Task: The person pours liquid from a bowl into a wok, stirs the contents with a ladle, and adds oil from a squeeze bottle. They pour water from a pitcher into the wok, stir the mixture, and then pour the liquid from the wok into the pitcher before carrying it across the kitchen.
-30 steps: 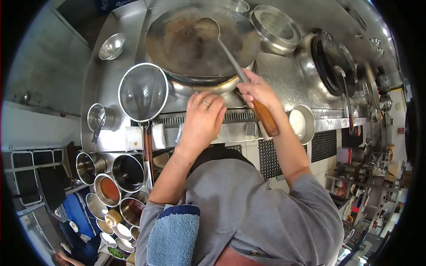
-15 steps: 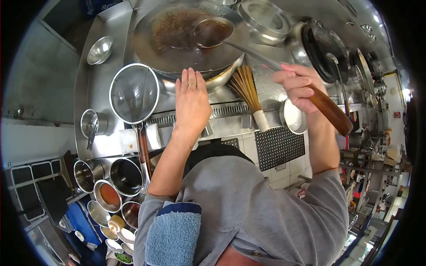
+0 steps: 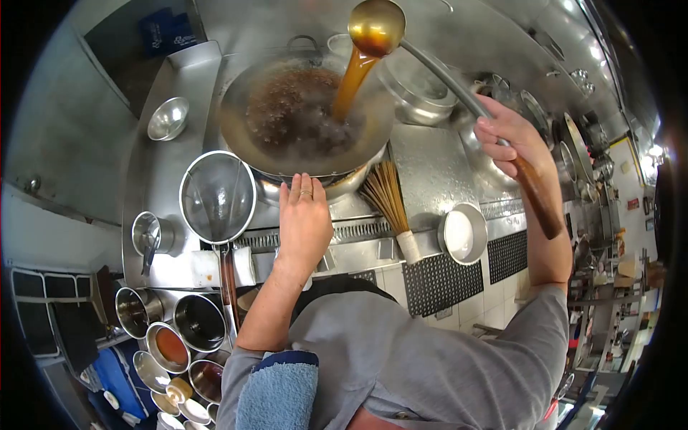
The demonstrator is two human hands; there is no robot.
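Right hand [image 3: 510, 137] closed round ladle [image 3: 446, 77], near where wooden grip meets metal shaft; its bowl is raised and tipped over the wok [image 3: 235, 123], brown liquid [image 3: 351, 86] streaming down into dark bubbling liquid [image 3: 287, 115] there. Left hand [image 3: 304, 222] flat, fingers straight and together, fingertips at wok's near rim, contact unclear. Mesh strainer [image 3: 217, 197] left of it, bamboo brush [image 3: 385, 193] right. Round metal pan [image 3: 481, 233], white inside, at surface's [image 3: 430, 154] front edge.

We've got ladle [image 3: 380, 27] tipped over wok [image 3: 236, 123], amber stream [image 3: 351, 87] falling in; dark liquid [image 3: 287, 118] bubbly, wok toward bench's [image 3: 430, 161] far edge.
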